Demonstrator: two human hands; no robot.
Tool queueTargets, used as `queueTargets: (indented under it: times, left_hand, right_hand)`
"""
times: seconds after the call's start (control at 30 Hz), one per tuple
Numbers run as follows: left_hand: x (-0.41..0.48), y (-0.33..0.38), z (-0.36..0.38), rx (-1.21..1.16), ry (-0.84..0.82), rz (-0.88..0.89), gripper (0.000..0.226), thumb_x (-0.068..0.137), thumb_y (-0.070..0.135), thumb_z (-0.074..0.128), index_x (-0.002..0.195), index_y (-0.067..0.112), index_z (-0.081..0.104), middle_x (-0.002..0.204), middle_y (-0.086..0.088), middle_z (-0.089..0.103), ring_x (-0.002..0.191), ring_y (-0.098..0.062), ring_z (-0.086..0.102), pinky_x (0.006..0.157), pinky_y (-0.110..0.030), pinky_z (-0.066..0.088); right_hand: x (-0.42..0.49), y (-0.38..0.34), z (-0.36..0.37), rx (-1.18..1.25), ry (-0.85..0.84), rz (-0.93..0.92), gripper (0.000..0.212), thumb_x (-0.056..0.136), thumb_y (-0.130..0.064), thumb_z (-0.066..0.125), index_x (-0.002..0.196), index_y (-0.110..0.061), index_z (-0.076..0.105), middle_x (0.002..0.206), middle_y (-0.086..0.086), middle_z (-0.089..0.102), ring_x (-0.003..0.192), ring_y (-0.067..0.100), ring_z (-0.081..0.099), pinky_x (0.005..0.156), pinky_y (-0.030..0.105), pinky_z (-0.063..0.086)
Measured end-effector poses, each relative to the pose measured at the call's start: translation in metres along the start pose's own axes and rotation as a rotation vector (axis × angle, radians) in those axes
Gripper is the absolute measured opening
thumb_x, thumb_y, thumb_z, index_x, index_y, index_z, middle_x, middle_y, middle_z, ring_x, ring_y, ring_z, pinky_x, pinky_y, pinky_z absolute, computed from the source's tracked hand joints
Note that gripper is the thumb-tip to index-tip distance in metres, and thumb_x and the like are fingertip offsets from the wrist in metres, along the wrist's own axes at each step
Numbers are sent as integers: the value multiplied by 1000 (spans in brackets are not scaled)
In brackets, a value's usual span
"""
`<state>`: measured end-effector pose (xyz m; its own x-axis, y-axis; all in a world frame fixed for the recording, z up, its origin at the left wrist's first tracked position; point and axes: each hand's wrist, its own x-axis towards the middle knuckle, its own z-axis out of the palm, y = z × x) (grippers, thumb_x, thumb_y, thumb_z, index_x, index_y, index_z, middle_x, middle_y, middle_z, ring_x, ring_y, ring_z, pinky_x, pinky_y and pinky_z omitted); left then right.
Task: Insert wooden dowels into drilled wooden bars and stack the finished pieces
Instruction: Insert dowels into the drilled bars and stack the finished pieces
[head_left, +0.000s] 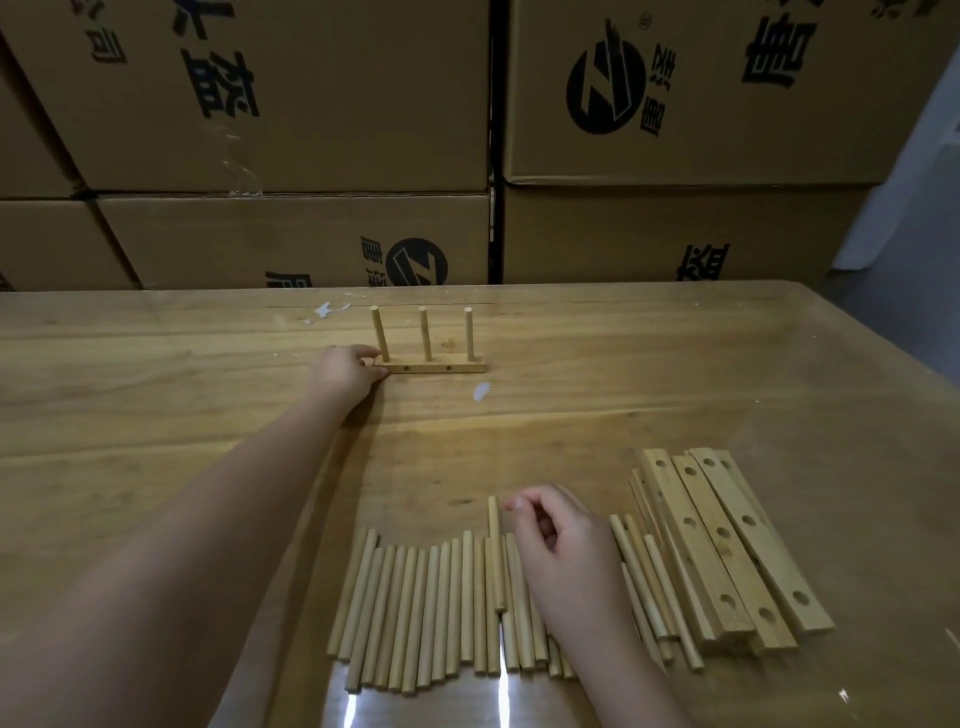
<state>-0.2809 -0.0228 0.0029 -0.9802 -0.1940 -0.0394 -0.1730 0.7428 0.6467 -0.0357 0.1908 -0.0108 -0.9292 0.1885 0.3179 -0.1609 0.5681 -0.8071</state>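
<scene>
One piece looks finished: a pale wooden bar (441, 368) with three upright dowels (426, 335) seated in its top, lying on the glossy wooden table (156, 364) in the upper middle of the frame. Your left hand (345, 371) reaches to the bar's left end and pinches it, fingers curled over the top and thumb against the near side. No other finished piece is in view, so I judge the stack has barely begun.

Most of the work is ahead of you. A row of loose round wooden dowels (426, 608) lies in the lower middle, and a pile of flat drilled wooden bars (727, 545) sits at lower right with every visible hole empty. Your right hand (561, 545) hovers over the right part of the dowel row, fingers loosely curled, with nothing visible between them. Brown printed cardboard boxes (311, 104) fill the top of the frame behind the table.
</scene>
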Motion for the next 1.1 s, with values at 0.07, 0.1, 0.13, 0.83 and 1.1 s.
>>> queueTargets:
  times: [0.07,0.1,0.13,0.83,1.1]
  left_hand:
    - [3,1,3,-1,22,-2,38,89,29,65,127,26,59,128,-9,59,111,-25,56,97,-41,48]
    - [5,1,4,3,21,1,38,89,30,65,127,26,60,129,-9,58,112,-26,56,98,-41,48]
    - [6,2,5,10,15,1,38,89,31,65,127,26,60,129,-9,57,113,-27,55,98,-42,48]
    - [-16,2,5,-44,123,102,68,85,36,67,144,22,36,131,-9,49,121,-25,47,104,-46,43]
    - [-137,2,3,-499,59,257,39,95,26,54,134,26,46,94,4,59,83,-7,59,69,-18,49]
  right_hand:
    - [0,0,0,6,-2,1,14,90,-22,54,82,-22,65,71,-12,56,61,4,50,53,17,36]
    - [0,0,0,5,-5,1,14,90,-22,54,82,-22,66,73,-12,57,61,4,50,53,18,36]
    - [-1,0,0,3,-9,1,14,90,-23,53,83,-22,66,74,-12,57,62,5,51,54,18,37]
    - [1,0,-3,12,-15,46,15,90,-25,54,79,-28,65,70,-14,56,64,1,53,53,11,36]
    - [-1,-3,-4,2,-58,97,15,92,-29,50,86,-28,65,72,-10,59,57,0,48,52,15,31]
